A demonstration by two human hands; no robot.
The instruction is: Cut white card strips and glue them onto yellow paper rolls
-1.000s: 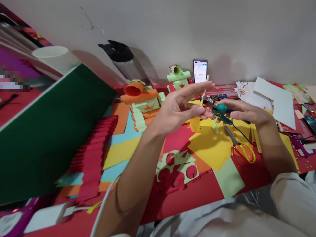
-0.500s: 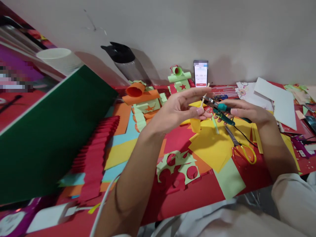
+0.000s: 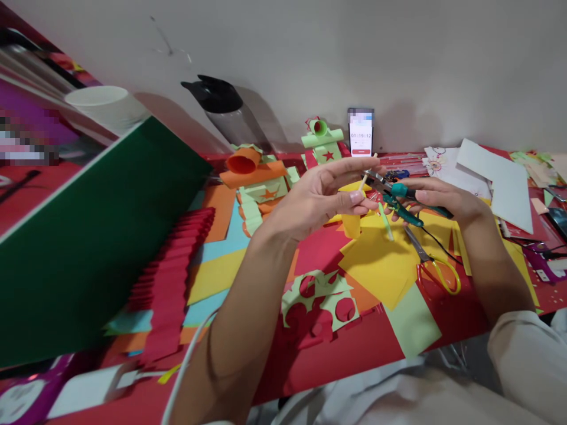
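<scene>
Near the middle of the head view, my left hand [image 3: 325,192] is closed on a thin pale stick [image 3: 364,180], held upright and tilted between thumb and fingers. My right hand [image 3: 443,200] grips pliers [image 3: 401,192] with green and black handles, their metal jaws at the stick. Whether the jaws press on it I cannot tell. Beneath the hands lie yellow paper sheets [image 3: 376,265], a light green strip [image 3: 385,222] and scissors [image 3: 436,268] with a yellow and red handle. A small yellow paper roll [image 3: 351,224] is just under my left fingers.
A large green board [image 3: 97,248] leans on the left, beside a pleated red paper strip [image 3: 166,295]. Paper figures [image 3: 261,183], a phone [image 3: 361,133] showing a timer and a dark-lidded bottle [image 3: 225,106] stand along the wall. Cut green scraps [image 3: 345,295] lie in front.
Very little differs. The pliers and the stick have shifted slightly downward, while both hands keep their grip. The phone's timer has gone up by one second.
</scene>
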